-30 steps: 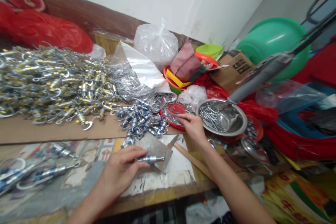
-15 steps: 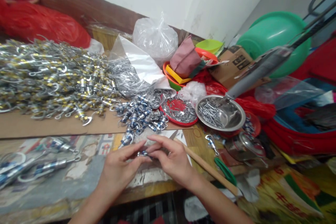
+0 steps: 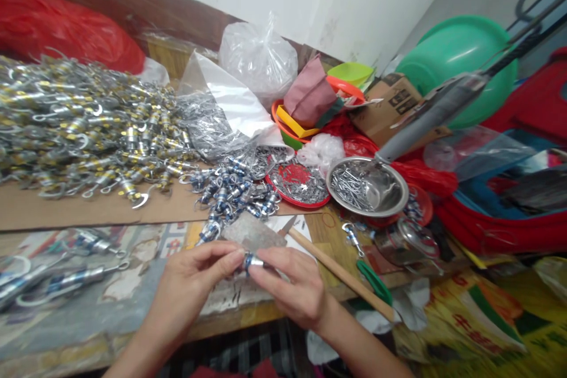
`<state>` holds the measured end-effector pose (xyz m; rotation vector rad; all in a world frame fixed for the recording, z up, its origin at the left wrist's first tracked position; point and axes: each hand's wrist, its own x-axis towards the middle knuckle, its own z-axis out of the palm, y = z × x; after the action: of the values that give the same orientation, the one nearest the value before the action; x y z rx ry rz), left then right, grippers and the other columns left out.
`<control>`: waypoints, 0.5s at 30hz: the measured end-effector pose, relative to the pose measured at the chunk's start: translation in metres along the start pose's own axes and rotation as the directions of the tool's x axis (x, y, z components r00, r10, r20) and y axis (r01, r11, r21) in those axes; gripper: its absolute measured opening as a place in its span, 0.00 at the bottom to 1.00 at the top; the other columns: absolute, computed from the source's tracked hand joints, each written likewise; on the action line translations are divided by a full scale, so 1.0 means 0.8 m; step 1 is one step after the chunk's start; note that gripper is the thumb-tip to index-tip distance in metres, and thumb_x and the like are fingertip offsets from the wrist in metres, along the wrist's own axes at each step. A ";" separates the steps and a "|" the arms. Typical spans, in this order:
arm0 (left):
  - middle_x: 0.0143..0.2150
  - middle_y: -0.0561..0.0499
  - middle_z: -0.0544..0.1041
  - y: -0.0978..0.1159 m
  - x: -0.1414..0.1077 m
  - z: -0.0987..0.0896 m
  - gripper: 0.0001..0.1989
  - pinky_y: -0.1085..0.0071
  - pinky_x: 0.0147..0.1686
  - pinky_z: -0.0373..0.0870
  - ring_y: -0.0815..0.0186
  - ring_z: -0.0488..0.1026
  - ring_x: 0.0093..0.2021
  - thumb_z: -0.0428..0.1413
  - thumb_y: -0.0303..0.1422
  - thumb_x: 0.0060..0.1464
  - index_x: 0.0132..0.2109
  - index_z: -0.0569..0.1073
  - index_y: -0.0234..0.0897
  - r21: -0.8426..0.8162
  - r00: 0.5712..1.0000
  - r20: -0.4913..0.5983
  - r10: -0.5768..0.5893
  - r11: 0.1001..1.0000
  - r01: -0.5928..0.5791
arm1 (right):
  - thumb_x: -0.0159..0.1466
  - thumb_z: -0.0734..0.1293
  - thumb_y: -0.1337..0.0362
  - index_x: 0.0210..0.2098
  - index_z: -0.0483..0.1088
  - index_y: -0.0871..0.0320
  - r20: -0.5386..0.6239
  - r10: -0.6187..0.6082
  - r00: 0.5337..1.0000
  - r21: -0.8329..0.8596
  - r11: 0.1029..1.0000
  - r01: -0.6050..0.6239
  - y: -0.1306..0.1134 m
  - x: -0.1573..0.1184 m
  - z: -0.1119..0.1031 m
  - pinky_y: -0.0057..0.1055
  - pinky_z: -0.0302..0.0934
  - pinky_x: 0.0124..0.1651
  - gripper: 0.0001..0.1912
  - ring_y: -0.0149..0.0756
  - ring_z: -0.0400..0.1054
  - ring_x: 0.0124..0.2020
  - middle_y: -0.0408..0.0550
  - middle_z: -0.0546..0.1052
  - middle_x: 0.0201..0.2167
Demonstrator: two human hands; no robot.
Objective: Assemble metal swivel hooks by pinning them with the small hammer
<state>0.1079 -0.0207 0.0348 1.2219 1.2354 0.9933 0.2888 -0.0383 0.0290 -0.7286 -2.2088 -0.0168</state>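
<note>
Between my two hands is a small silver and blue metal fitting [image 3: 252,263], held above the front part of the table. My left hand [image 3: 199,271] pinches its left end between thumb and fingers. On its right side the fingers of my right hand [image 3: 290,283] are closed on the same piece. Just behind the hands lies a flat grey block [image 3: 253,233]. A heap of blue and silver fittings [image 3: 230,192] rises behind that block. The far end of the held piece is partly covered by my fingers.
Yellow-banded metal fittings [image 3: 88,124] are piled at the left. A red dish [image 3: 299,183] and a steel pan [image 3: 367,186] hold small metal parts. A wooden handle [image 3: 343,277] and green-handled tool [image 3: 374,283] lie right of my hands. Larger fittings [image 3: 75,280] lie front left.
My fingers have closed in around the fitting, which now shows more clearly between them. The grey block behind is less covered. The whole view has shifted slightly.
</note>
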 end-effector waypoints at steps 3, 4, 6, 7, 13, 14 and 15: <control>0.26 0.54 0.80 0.005 -0.001 0.001 0.05 0.72 0.31 0.69 0.63 0.73 0.28 0.59 0.36 0.41 0.25 0.78 0.42 0.049 0.998 0.002 0.067 0.997 -0.067 | 0.60 0.58 0.73 0.46 0.68 0.56 -0.003 0.017 1.000 -0.040 0.999 -0.017 0.000 -0.002 0.002 0.31 0.66 0.36 0.17 0.36 0.70 0.39 0.53 0.75 0.39; 0.27 0.54 0.80 0.005 -0.001 0.001 0.04 0.72 0.32 0.69 0.63 0.73 0.29 0.59 0.36 0.41 0.25 0.78 0.42 0.060 0.996 0.001 0.084 0.995 -0.084 | 0.59 0.58 0.74 0.45 0.68 0.56 -0.015 0.048 0.999 -0.036 0.998 -0.048 -0.001 -0.002 0.003 0.30 0.67 0.35 0.17 0.35 0.70 0.37 0.52 0.75 0.38; 0.28 0.54 0.80 0.004 -0.001 -0.001 0.05 0.72 0.32 0.69 0.63 0.73 0.30 0.59 0.36 0.42 0.25 0.78 0.42 0.065 0.996 0.015 0.083 0.994 -0.083 | 0.58 0.58 0.74 0.44 0.70 0.56 -0.030 0.116 0.993 -0.001 0.993 -0.117 -0.004 -0.001 0.005 0.29 0.67 0.35 0.17 0.34 0.70 0.36 0.52 0.76 0.38; 0.28 0.54 0.80 0.003 -0.001 -0.002 0.05 0.73 0.30 0.68 0.64 0.73 0.29 0.58 0.37 0.42 0.26 0.78 0.43 0.057 0.998 0.028 0.064 0.996 -0.065 | 0.58 0.58 0.74 0.43 0.70 0.56 -0.033 0.142 0.989 0.020 0.990 -0.141 -0.005 0.000 0.005 0.29 0.67 0.35 0.17 0.34 0.70 0.36 0.52 0.76 0.38; 0.26 0.53 0.79 0.007 -0.003 -0.005 0.06 0.73 0.28 0.66 0.64 0.71 0.28 0.58 0.37 0.42 0.25 0.78 0.41 0.085 0.996 0.077 0.035 0.995 -0.041 | 0.58 0.57 0.75 0.45 0.70 0.56 -0.009 0.147 0.989 0.058 0.988 -0.146 -0.011 0.004 0.000 0.30 0.67 0.35 0.19 0.34 0.71 0.36 0.51 0.76 0.39; 0.26 0.53 0.79 0.007 -0.003 -0.004 0.06 0.73 0.28 0.66 0.64 0.71 0.28 0.58 0.37 0.42 0.25 0.78 0.41 0.088 0.997 0.075 0.032 0.995 -0.038 | 0.59 0.57 0.75 0.44 0.71 0.55 -0.007 0.191 0.982 0.086 0.978 -0.189 -0.012 0.004 0.000 0.29 0.67 0.35 0.19 0.34 0.71 0.36 0.50 0.76 0.39; 0.25 0.53 0.79 0.006 -0.003 -0.003 0.06 0.72 0.28 0.65 0.64 0.71 0.28 0.58 0.37 0.42 0.25 0.78 0.40 0.073 0.997 0.073 0.015 0.997 -0.020 | 0.59 0.58 0.74 0.43 0.71 0.54 -0.006 0.249 0.968 0.128 0.961 -0.246 -0.013 0.004 0.000 0.28 0.67 0.35 0.18 0.33 0.71 0.35 0.49 0.76 0.37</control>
<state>0.1055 -0.0220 0.0399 1.3166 1.2152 0.9149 0.2818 -0.0454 0.0330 -0.9234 -2.0624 0.2378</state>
